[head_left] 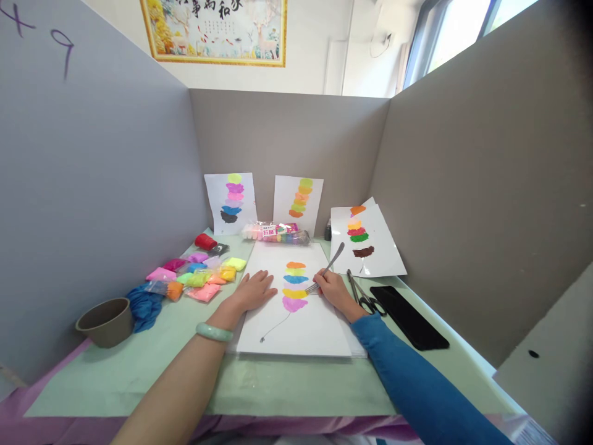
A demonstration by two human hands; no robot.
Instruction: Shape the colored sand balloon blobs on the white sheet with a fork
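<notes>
Sheet (315, 330) lies flat at centre of table (139, 383), long sides toward 12 and 6 o'clock. Clock centre = sheet. Six paint patches stacked down it, from 12 to 6: orange, yellow-green, blue, pale lilac, yellow, pink-violet. Thin dark line runs from the bottom patch toward 7, ends in a small dark mark.

Left hand (256, 290): at 9, palm down, fingers spread over the sheet's edge, grasping nothing. Pale green bangle (214, 332) on that wrist.

Right hand (333, 287): at 3, gripping fork (334, 254); handle points to 1, tines at the 3 o'clock edge of the yellow patch (293, 294). Exact contact too small to tell. Blue sleeve (393, 352) on that arm.

Scissors (365, 301) at 3, just beside the right wrist; black slab (410, 317) farther out, also at 3. Coloured packets (199, 278) heaped between 9 and 10, red tub (206, 241) at 10. Blue cloth (145, 307) at 9, pot (105, 322) just beyond it.

Painted cards at back: left card (231, 225) at 11, middle card (311, 207) at 12, both upright; right card (389, 262) leaning between 1 and 2. Clear bag (277, 233) of coloured pieces at 12, in front of the middle card.
</notes>
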